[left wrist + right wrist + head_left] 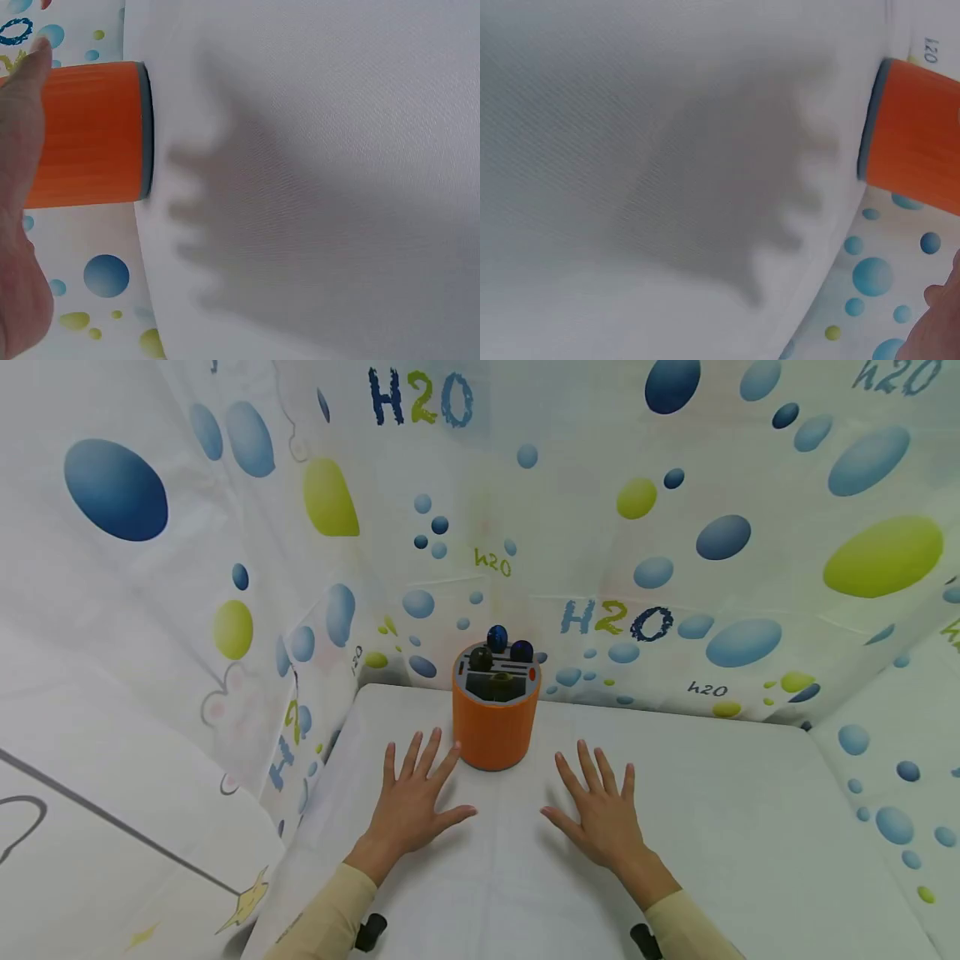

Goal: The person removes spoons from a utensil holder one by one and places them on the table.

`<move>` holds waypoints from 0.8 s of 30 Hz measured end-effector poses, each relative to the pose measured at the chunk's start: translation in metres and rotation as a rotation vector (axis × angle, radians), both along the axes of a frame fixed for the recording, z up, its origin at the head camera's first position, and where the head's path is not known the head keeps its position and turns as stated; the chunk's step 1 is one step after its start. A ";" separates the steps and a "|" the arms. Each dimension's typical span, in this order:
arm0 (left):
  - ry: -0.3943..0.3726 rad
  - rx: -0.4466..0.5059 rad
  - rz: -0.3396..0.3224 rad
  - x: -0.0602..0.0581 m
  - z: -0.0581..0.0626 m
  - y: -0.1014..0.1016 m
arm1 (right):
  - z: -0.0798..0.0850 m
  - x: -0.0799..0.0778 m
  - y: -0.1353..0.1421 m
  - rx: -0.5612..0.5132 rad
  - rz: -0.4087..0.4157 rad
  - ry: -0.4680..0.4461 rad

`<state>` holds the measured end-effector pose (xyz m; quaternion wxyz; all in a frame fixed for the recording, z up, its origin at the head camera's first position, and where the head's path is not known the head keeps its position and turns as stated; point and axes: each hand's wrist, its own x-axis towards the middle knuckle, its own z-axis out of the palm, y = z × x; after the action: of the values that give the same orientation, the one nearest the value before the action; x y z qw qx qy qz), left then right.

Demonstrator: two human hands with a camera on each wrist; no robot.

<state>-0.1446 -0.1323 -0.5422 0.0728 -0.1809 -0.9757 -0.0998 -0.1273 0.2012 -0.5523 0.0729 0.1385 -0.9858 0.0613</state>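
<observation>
An orange cylindrical holder (495, 735) with a grey slotted top stands upright at the back of the white table. Several dark, glossy, rounded things (497, 637) stick up from its top; their kind is unclear. My left hand (411, 806) is in front of the holder and to its left, palm down, fingers spread. To the right and closer to me, my right hand (603, 818) is held the same way. Both hands hold nothing, and each casts a shadow on the cloth. In the left wrist view, part of the left hand (19, 150) overlaps the holder.
A white cloth (720, 827) covers the table. Behind it and at the sides hang white sheets (585, 527) printed with blue and green drops and H2O lettering. The table's back edge runs just behind the holder.
</observation>
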 end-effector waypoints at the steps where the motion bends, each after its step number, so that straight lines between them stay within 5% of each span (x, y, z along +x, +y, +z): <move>1: 0.005 0.033 0.000 -0.001 0.001 0.000 | 0.001 -0.001 0.000 -0.004 0.002 0.004; 10: 0.101 0.325 -0.002 -0.013 0.016 0.001 | 0.015 -0.010 -0.008 -0.115 0.041 0.062; 24: 0.011 0.543 0.067 -0.043 0.033 0.018 | 0.047 -0.025 -0.024 -0.282 0.052 0.054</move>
<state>-0.1878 -0.1143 -0.5091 0.1270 -0.1230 -0.9182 -0.3545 -0.1521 0.1768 -0.5054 0.1166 0.1540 -0.9611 0.1973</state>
